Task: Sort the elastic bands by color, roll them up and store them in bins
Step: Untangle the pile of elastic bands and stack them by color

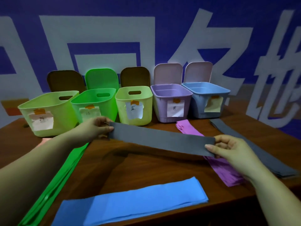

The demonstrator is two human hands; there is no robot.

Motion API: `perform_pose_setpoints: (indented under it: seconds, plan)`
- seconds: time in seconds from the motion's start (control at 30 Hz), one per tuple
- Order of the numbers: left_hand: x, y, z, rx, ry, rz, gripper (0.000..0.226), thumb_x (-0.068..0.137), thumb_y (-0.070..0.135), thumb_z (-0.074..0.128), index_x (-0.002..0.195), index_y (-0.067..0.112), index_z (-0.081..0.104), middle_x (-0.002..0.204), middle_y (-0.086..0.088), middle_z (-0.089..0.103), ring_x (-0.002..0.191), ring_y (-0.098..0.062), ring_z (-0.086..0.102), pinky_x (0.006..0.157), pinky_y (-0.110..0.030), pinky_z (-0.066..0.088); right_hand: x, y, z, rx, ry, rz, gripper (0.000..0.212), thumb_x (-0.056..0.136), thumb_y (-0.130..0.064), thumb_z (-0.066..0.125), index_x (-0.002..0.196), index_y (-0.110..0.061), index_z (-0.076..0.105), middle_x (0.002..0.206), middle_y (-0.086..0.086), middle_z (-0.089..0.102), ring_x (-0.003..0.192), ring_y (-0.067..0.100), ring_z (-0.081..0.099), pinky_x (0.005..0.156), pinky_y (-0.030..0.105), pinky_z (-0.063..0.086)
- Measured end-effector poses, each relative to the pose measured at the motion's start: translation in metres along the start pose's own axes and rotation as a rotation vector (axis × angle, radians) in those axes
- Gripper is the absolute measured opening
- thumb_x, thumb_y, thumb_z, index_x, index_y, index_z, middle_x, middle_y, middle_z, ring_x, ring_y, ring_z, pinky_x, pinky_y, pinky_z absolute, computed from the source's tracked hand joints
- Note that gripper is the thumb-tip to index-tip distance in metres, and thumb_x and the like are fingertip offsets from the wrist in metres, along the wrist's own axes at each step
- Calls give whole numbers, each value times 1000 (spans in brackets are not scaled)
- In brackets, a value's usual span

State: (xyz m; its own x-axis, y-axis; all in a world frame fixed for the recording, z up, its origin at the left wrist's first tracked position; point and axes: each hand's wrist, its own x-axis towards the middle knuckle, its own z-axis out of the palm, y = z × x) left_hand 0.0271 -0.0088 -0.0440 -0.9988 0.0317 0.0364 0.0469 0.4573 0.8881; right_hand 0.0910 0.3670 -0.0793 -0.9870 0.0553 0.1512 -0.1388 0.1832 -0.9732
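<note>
We held the flat grey stretchy band [162, 141] up over the brown wooden tabletop [146, 167]. Our left hand [94, 129] pinched one end in its grip, our right hand [231, 149] the other.

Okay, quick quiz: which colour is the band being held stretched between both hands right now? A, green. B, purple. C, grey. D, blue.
C: the left hand and right hand each pinch one end of the grey band, holding it above the table, while the green, blue and purple bands lie on the wood.
</note>
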Motion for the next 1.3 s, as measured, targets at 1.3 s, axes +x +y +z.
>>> perform_pose_setpoints:
  seconds: [1.3]
  plan:
    - [208,118,350,254,-155,372,27,90,-3,54,103,12,73,108,0,68,104,-14,60,97,-30,47,-31,94,-117,-599,889,-25,20,70,-18,72,82,-32,65,72,-15,55,75,13,49,78,47,45]
